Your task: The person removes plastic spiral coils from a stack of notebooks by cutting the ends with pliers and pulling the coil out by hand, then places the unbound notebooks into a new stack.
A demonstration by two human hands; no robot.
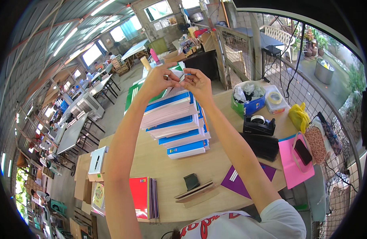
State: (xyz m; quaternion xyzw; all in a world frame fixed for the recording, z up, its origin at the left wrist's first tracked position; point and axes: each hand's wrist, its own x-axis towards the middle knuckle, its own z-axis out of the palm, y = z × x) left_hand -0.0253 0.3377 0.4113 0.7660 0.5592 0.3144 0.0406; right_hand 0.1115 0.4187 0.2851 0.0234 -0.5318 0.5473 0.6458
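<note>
Both my arms reach forward over a tall stack of blue-covered books [167,113] with white page edges. Above its far end, my left hand [161,79] and my right hand [197,83] are close together, fingertips pinched. Between them shows a small white piece that looks like paper [178,74]; its exact kind is too small to tell. Green-covered books [132,95] lie beyond the stack, partly behind my left forearm. Red-covered spiral notebooks [142,195] lie nearer me on the wooden table [167,171].
On the right are a tape dispenser [259,125], black binding coils [261,145], a purple notebook [241,181], a bin of crumpled plastic [249,99] and a pink folder [293,165] with a phone on it. A dark block [191,181] sits at the front. Wire mesh borders the right.
</note>
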